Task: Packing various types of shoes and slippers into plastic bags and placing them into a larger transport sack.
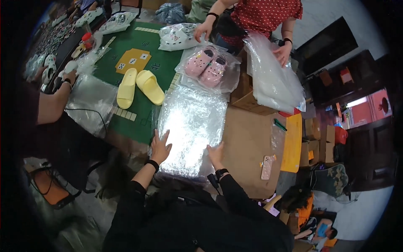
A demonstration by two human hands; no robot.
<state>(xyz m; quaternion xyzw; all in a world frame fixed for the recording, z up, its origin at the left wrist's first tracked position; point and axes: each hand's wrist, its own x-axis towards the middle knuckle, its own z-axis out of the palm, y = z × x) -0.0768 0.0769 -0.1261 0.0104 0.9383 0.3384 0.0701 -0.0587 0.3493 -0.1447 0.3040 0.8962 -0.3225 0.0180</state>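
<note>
A flat, shiny stack of clear plastic bags (194,119) lies on the table in front of me. My left hand (160,148) rests on its near left edge with the fingers spread. At the near right edge is my right hand (215,155), thumb and fingers apart, touching the plastic. Neither hand grips anything. Beyond the stack sits a pair of pink clogs (200,63) in a clear bag, overlapping its far end. Two yellow slides (127,90) stand unwrapped to the left on a green mat (142,119).
Across the table, a person in a red dotted top (264,19) handles clear plastic sheets (273,80) over a cardboard box (252,103). White bagged clogs (178,37) lie at the far side. A phone (266,167) is on the brown board (247,147). Another person's arm (56,101) reaches in at left.
</note>
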